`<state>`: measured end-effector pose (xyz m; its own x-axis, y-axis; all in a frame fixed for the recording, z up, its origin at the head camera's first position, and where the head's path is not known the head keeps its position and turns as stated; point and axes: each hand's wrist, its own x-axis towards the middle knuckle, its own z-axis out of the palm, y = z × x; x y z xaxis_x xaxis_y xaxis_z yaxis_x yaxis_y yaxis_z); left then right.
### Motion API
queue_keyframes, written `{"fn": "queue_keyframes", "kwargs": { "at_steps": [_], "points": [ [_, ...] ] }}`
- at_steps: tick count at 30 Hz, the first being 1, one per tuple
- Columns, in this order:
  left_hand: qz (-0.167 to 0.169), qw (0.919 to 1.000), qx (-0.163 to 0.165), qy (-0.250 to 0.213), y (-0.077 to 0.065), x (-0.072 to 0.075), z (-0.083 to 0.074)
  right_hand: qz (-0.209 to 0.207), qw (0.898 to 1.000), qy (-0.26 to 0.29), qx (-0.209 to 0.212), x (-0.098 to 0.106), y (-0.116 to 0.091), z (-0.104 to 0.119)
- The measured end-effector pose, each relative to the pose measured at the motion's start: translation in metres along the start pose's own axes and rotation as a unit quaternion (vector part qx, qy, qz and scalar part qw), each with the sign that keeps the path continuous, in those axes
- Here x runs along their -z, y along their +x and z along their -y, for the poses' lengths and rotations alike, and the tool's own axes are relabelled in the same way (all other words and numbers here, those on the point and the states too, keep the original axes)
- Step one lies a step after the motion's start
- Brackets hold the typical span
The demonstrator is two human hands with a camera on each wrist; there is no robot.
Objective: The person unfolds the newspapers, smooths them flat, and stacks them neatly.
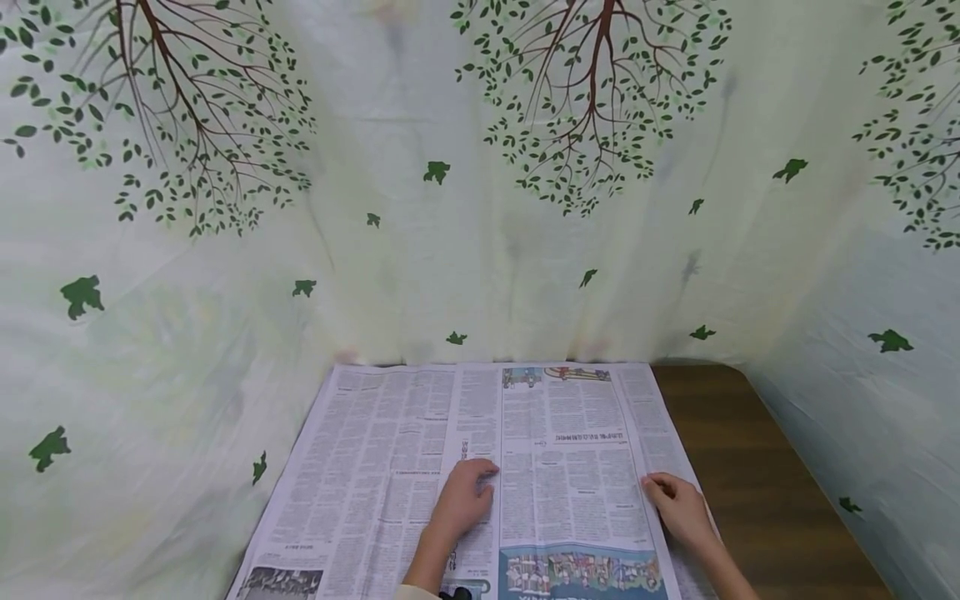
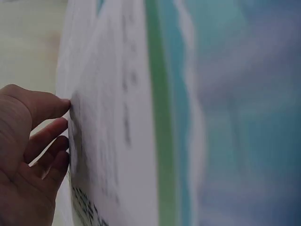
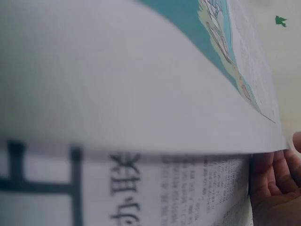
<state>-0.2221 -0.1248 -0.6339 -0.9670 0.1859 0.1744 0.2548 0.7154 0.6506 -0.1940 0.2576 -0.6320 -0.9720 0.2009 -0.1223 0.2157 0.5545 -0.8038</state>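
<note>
A folded newspaper (image 1: 567, 492) with a blue illustrated strip lies on top of a wider spread of newsprint (image 1: 360, 450). My left hand (image 1: 461, 496) is at its left border, fingers bent; in the left wrist view, the fingertips (image 2: 65, 104) come down at the paper, thumb and fingers apart. At the opposite edge my right hand (image 1: 678, 504) pinches the folded newspaper. In the right wrist view that edge is raised, with fingers (image 3: 277, 172) below the sheet and the thumb above. More printed paper shows underneath.
Newsprint covers most of the brown wooden table (image 1: 750, 467), whose bare wood shows along the right. A pale cloth (image 1: 517, 283) printed with trees and green leaves hangs behind the table and at both sides.
</note>
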Motion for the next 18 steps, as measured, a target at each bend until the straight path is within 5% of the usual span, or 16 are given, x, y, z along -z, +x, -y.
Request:
{"fn": "queue_keyframes", "kwargs": {
  "at_steps": [10, 18],
  "points": [
    [0.039, 0.9988, -0.024, -0.014, 0.008, -0.022, -0.015, -0.014, 0.999, -0.034, -0.027, 0.002, -0.003, 0.001],
    [0.062, 0.9966, -0.048, -0.025, 0.013, -0.038, -0.042, -0.02, 0.999, -0.032, -0.015, 0.0, -0.005, 0.007]
  ]
}}
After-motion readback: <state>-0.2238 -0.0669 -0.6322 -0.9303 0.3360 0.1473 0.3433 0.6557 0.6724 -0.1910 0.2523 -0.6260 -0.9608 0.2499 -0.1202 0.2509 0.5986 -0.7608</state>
